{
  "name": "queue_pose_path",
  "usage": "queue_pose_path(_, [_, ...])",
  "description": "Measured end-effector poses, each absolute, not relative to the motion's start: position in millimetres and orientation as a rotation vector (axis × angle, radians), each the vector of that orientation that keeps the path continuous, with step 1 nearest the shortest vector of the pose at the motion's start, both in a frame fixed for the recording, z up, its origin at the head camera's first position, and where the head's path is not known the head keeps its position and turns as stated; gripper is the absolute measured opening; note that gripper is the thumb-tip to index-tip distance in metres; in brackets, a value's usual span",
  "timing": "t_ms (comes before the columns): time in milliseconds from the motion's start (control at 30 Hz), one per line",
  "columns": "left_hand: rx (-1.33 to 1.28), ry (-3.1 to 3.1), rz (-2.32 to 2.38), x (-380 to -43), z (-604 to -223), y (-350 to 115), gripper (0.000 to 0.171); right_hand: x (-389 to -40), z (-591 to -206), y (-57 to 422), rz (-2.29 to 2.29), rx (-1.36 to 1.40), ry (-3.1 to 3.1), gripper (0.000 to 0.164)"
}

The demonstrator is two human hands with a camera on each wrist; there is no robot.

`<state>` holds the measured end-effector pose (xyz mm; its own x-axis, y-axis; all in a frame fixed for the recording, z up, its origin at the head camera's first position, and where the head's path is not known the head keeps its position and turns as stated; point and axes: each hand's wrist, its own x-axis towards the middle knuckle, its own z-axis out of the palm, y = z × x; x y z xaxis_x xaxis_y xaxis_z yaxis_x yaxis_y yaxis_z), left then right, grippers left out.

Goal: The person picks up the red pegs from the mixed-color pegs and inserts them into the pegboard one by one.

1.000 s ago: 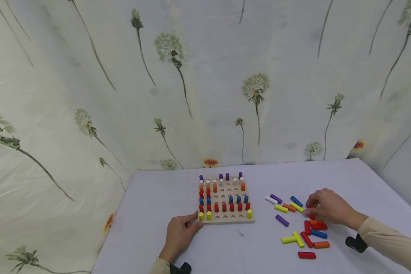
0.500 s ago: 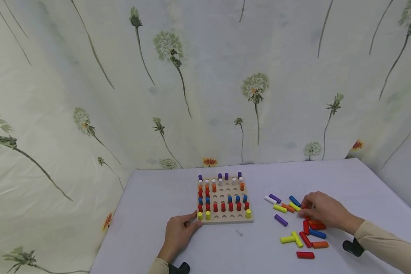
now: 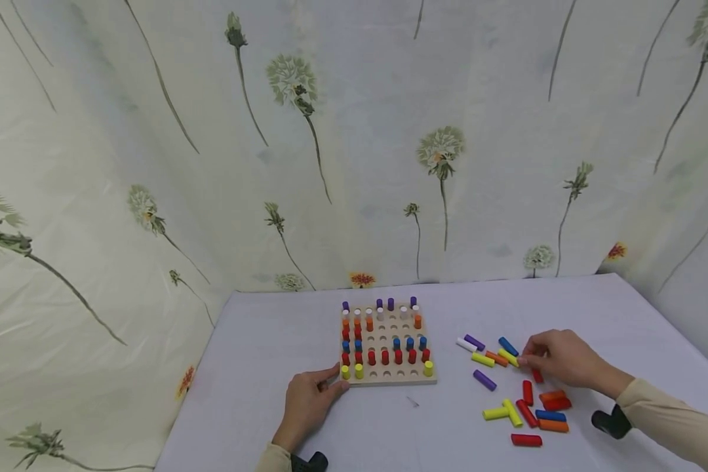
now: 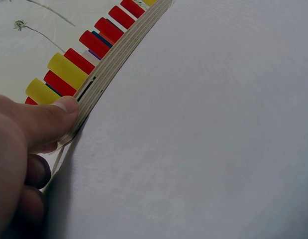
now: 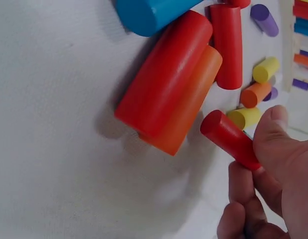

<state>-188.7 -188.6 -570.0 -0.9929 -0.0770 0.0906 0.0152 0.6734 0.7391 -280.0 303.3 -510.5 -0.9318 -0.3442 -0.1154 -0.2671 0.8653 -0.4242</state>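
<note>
In the head view a wooden pegboard lies on the table, bearing rows of purple, white, orange, red, blue and yellow pegs with several bare holes between them. My left hand holds its near left corner, the thumb on the layered front edge in the left wrist view. To the right, my right hand is over the loose pegs. A red peg is pinched between its thumb and fingers, one end sticking out. Close by, another red peg lies against an orange peg.
Loose pegs spread right of the board, among them a purple peg, a white peg and crossed yellow pegs. A red peg lies nearest the front. Behind the white table hangs a flower-printed cloth.
Near my right hand, the orange and red pegs have shifted right and forward, and the blue peg now lies along an orange one. The gripped red peg shows more clearly. My left hand stays put.
</note>
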Motion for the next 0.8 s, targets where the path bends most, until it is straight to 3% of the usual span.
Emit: queue_pose_path(800, [0.033,-2.764,-1.210,-189,-571,-190,0.040,-278,-498,262,-0.888,-0.566,3.092,0.014])
